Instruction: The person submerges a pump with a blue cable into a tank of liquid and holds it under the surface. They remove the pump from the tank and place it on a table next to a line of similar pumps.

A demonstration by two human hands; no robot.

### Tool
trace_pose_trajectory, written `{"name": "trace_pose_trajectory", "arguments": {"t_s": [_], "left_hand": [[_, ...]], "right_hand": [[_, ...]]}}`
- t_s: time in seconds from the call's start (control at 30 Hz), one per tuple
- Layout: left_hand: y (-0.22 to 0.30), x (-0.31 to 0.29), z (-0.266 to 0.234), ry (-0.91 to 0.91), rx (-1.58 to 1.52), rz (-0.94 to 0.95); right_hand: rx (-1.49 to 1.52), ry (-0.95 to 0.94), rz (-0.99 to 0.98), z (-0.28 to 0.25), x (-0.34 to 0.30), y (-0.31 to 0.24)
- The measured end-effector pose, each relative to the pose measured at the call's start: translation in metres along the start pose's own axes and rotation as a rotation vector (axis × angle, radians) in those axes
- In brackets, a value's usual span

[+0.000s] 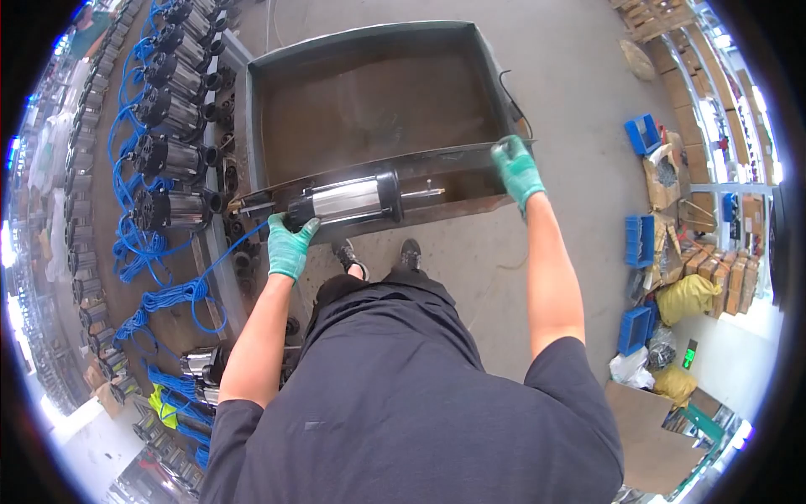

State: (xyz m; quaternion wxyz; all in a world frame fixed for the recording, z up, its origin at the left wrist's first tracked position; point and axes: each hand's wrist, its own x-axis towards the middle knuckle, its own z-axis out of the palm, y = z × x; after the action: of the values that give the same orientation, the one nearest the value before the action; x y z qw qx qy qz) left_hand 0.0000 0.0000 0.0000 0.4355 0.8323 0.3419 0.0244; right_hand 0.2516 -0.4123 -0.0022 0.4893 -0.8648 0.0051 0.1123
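From my remote view, the silver-and-black motor unit (pixel 346 200) lies sideways at the centre of the frame, over the narrow front compartment of the grey metal tank (pixel 361 35), its shaft end toward the right. The gloved left hand (pixel 290 244) has its fingers closed around the unit's black left end. The gloved right hand (pixel 516 172) is at the tank's right corner; it is blurred, so I cannot tell whether its fingers grip anything.

A blue cable (pixel 243 241) slants from beside the left hand to loose coils (pixel 175 296) at left, crossing the gap beside the tank. A row of similar motors (pixel 172 160) crowds the upper left, close to the tank. Along the right I see blue bins (pixel 640 241), a yellow sack (pixel 688 298) and stacked cartons (pixel 729 281), all well apart from the hands.

A small green panel (pixel 689 354) glows at lower right, but I cannot read it.

The dark shirt (pixel 420 403) covers the lower middle, and the shoes (pixel 410 254) show only partly. The left fingertips are partly hidden at the unit. Shelving (pixel 726 187) at far right bends into the black rim.
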Motion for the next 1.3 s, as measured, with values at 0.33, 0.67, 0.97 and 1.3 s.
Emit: {"name": "trace_pose_trajectory", "arguments": {"t_s": [0.33,0.67,0.97,1.3], "left_hand": [[0.010,0.006,-0.010,-0.026,0.013,0.038],[0.015,0.006,-0.012,-0.045,0.037,0.013],[0.019,0.005,-0.014,-0.040,0.112,0.020],[0.017,0.005,-0.010,-0.060,0.112,0.040]], "right_hand": [[0.514,-0.246,0.506,0.081,-0.062,-0.045],[0.601,-0.265,0.614,0.087,-0.058,-0.044],[0.601,-0.216,0.639,0.095,-0.057,-0.044],[0.658,-0.281,0.596,0.089,-0.055,-0.030]]}}
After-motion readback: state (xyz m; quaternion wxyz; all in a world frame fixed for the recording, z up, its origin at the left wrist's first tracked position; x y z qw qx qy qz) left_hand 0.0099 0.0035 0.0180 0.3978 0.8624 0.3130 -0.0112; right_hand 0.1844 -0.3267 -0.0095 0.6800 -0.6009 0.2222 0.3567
